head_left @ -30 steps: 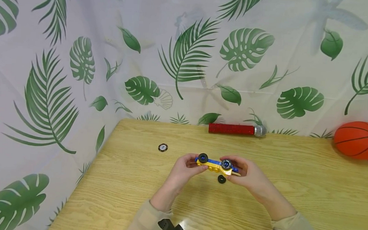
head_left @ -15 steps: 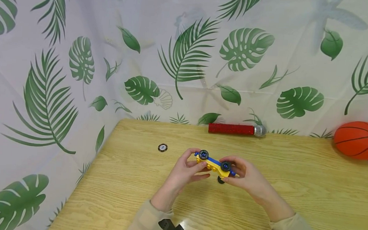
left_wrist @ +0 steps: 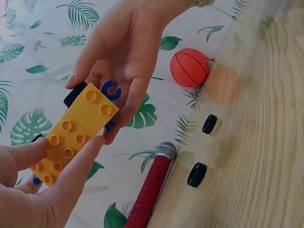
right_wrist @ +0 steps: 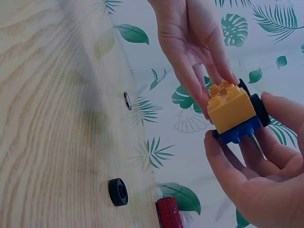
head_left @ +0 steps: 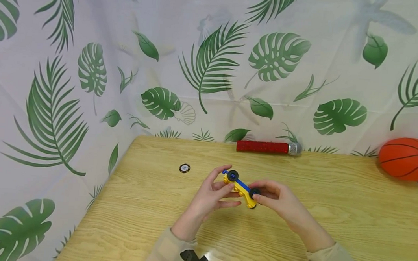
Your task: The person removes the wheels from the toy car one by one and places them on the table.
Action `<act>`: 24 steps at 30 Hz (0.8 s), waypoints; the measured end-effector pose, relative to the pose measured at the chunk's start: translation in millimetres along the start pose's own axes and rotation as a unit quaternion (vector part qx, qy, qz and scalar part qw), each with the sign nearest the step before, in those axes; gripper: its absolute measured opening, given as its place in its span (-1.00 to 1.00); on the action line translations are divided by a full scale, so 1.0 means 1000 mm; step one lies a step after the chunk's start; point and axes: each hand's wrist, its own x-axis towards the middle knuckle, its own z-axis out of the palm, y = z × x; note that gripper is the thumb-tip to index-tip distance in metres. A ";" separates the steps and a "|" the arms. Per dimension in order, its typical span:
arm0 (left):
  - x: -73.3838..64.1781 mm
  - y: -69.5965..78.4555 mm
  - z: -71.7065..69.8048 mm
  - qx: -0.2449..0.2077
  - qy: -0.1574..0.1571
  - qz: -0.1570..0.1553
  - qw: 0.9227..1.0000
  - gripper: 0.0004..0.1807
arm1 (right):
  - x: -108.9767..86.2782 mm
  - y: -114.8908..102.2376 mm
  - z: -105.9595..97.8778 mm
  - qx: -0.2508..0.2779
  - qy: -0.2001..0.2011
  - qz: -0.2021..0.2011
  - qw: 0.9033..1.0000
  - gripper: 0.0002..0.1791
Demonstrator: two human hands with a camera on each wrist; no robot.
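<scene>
A toy car (head_left: 244, 190) built of yellow studded bricks on a blue base is held up between both hands, tilted down to the right, its black wheels facing the head camera. My left hand (head_left: 210, 195) pinches its upper end, thumb against the studs. At the lower end my right hand (head_left: 280, 197) grips the car, the thumb at a black wheel (right_wrist: 259, 110) in the right wrist view. A blue hook (left_wrist: 111, 90) sticks out of that end in the left wrist view. Two loose black wheels (left_wrist: 196, 175) stand out on the table in the left wrist view.
A poker chip (head_left: 184, 168) lies on the wooden table (head_left: 126, 217) to the left. Against the leaf-patterned cloth at the back lies a red microphone (head_left: 263, 146). An orange basketball (head_left: 406, 159) sits at the right edge.
Both hands have tipped the car from nearly level to a steep slant, its right end lower. The loose wheel below it has become hidden in the head view.
</scene>
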 end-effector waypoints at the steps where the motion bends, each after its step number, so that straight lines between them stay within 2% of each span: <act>1: 0.000 0.000 0.000 0.000 -0.002 0.001 1.000 -0.41 | 0.000 0.000 0.000 -0.008 0.006 0.003 1.000 -0.52; 8: 0.000 0.000 0.002 0.012 0.004 0.001 1.000 -0.40 | 0.001 -0.002 0.001 -0.038 0.035 0.023 0.998 -0.53; 15: 0.000 -0.001 0.004 0.020 0.011 0.008 1.000 -0.35 | 0.000 -0.005 0.004 -0.040 0.039 0.020 0.998 -0.54; 24: 0.000 -0.002 0.005 0.023 0.016 0.010 1.000 -0.36 | -0.001 -0.009 0.006 -0.077 0.051 0.041 0.995 -0.56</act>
